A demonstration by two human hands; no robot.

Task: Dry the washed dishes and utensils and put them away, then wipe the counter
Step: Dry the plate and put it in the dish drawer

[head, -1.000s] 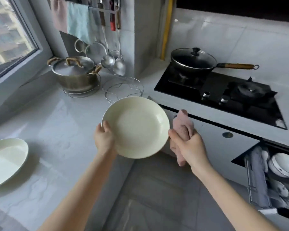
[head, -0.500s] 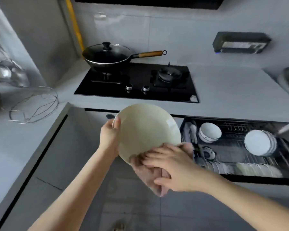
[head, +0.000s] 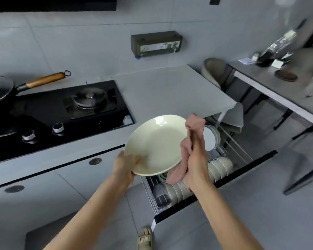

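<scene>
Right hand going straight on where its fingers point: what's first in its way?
Probably the white plates standing in the open drawer, just past the pink cloth the right hand grips; depth unclear.

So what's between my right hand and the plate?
A pink cloth, which the right hand holds against the plate, as the head view shows.

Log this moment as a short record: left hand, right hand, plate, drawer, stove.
left hand: grips the near rim of the cream plate
right hand: holds a pink cloth against the plate's right edge
plate: tilted, held in the air by the drawer
drawer: pulled open, bowls racked inside
stove: black pan with wooden handle at its left side
</scene>
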